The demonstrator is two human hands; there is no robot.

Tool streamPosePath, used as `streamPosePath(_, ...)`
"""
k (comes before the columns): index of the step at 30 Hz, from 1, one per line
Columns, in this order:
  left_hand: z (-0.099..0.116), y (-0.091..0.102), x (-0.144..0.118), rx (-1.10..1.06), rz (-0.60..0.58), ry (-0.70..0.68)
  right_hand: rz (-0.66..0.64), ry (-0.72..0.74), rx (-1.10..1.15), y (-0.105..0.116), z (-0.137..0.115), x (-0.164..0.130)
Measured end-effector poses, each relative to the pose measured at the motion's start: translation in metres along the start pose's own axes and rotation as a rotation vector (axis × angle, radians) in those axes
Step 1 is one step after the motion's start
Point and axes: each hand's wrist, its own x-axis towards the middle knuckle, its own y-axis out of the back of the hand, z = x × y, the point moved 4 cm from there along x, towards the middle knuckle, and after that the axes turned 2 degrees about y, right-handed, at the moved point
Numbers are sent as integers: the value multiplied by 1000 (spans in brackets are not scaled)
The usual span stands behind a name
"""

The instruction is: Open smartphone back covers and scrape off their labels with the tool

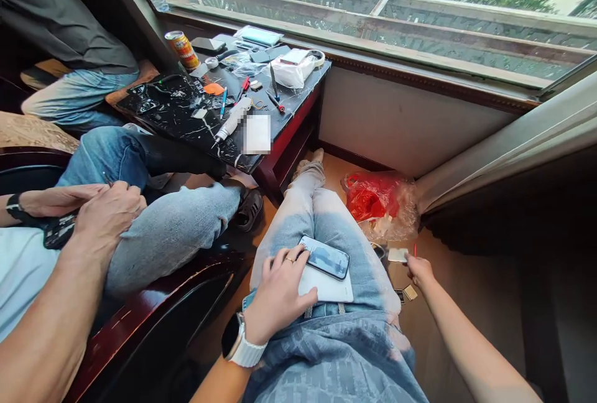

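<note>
My left hand (pixel 282 288) lies on my lap with its fingers spread, the fingertips at the edge of a smartphone (pixel 329 259) with a lit screen. Under the phone and hand is a flat white rectangular thing (pixel 339 291), resting on my thighs. Out to the right, low beside my leg, my right hand (pixel 420 270) is closed on a small white card-like piece (pixel 398 255). A thin red stick (pixel 415 249) rises by its fingers; whether they grip it too is unclear. Small square pieces (pixel 410 292) lie below that hand.
A black marble-patterned table (pixel 177 104) ahead bears a rotary tool (pixel 233 118), screwdrivers, a drink can (pixel 181 50) and plastic bags. A red plastic bag (pixel 373 194) sits on the floor by the wall. At left, a seated person's hands (pixel 107 207) hold a dark object; another person sits beyond.
</note>
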Motion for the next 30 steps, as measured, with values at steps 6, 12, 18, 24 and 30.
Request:
streamPosePath(6, -8, 9, -13, 3, -54, 90, 48, 115, -173, -9, 3, 21)
streamPosePath(12, -16, 7, -20, -94, -24, 70, 101, 286, -275, -4, -64, 40)
streamPosePath(18, -27, 7, -12, -224, 23, 103, -46, 517, -355, -17, -109, -11)
streamPosePath(24, -33, 19, -2, -433, 415, 158, -685, 930, -374, -67, -107, -154)
streamPosePath(30, -28, 21, -7, -631, 591, 238, -755, 1043, -578, -87, -106, -193)
